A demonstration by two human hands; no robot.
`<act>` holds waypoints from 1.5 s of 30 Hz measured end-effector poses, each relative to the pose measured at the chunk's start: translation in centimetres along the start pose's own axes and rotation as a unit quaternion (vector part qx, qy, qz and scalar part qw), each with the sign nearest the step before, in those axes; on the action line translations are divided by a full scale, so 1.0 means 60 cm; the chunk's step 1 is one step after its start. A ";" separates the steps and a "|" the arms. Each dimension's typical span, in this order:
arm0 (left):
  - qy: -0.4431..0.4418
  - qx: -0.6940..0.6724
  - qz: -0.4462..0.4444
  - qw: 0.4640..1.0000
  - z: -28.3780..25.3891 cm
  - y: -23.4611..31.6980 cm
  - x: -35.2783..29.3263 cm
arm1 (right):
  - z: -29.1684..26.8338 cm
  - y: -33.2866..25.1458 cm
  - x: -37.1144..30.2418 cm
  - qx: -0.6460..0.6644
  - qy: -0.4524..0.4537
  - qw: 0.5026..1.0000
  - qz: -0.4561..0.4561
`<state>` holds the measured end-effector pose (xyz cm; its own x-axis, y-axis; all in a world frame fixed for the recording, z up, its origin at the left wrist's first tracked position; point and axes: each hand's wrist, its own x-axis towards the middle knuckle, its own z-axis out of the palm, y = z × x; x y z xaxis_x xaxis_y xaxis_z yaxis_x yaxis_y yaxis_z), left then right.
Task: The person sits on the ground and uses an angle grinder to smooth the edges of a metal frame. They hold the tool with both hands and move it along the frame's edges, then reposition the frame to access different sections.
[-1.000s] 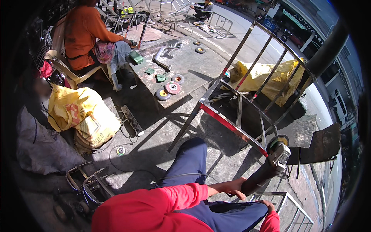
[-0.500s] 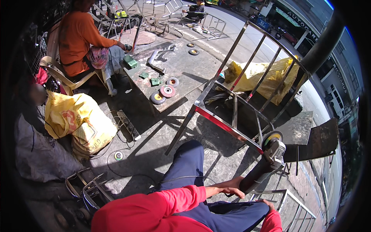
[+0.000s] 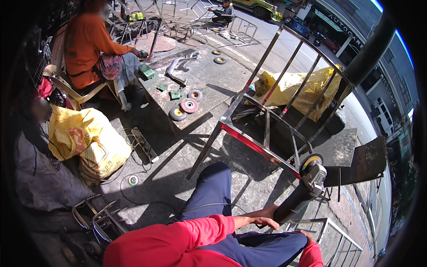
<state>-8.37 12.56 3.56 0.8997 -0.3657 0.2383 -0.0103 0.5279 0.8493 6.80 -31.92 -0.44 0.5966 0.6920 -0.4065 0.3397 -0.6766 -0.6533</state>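
Note:
My left hand [image 3: 265, 218] is closed on the rear end of an angle grinder [image 3: 296, 198], with the thumb side toward me. The grinder's disc [image 3: 311, 163] is at the near right corner of a shiny metal tube frame [image 3: 260, 149]; I cannot tell whether it touches. This frame has upright bars and stands tilted in front of me, with red reflections on its near rail. My right hand [image 3: 305, 234] lies over my bent right knee, partly hidden, its visible fingers stretched out and holding nothing. A power cord [image 3: 209, 204] runs across my left leg.
A low table [image 3: 207, 84] holds several abrasive discs [image 3: 189, 105], green blocks [image 3: 146, 70] and a bent metal piece [image 3: 176, 71]. A person in orange [image 3: 84, 49] sits at left. Yellow sacks [image 3: 95, 144], a power strip [image 3: 145, 144] and another frame [image 3: 329, 229] are around me.
The whole view has shifted slightly. The grinder and both hands keep nearly the same positions relative to the frame. A yellow vehicle shows more fully on the road at the top.

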 end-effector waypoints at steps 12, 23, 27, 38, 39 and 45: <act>-0.014 0.007 -0.042 0.999 0.009 0.014 -0.005 | 0.001 -0.087 -0.013 0.382 0.019 0.898 0.216; -0.010 0.033 -0.115 0.993 0.016 0.051 -0.026 | 0.017 -0.028 -0.027 0.054 0.085 0.995 0.010; 0.007 0.051 -0.138 0.989 0.008 0.050 -0.025 | 0.016 0.023 0.010 0.117 0.162 0.963 0.183; 0.053 0.095 -0.038 0.993 -0.016 -0.052 0.004 | 0.114 -0.444 0.094 0.309 0.408 0.847 -0.147; 0.040 0.088 -0.059 0.994 -0.015 -0.049 0.003 | 0.126 -0.479 0.103 0.294 0.410 0.846 -0.171; 0.065 0.191 -0.120 0.972 0.007 -0.003 0.013 | 0.164 -0.565 0.154 0.163 0.512 0.838 -0.092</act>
<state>-7.85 11.84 3.82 0.9434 -0.3304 -0.0279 0.0670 0.1074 0.9920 -6.39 -0.09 11.67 0.9239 0.0847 0.3732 0.3775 -0.3613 -0.8526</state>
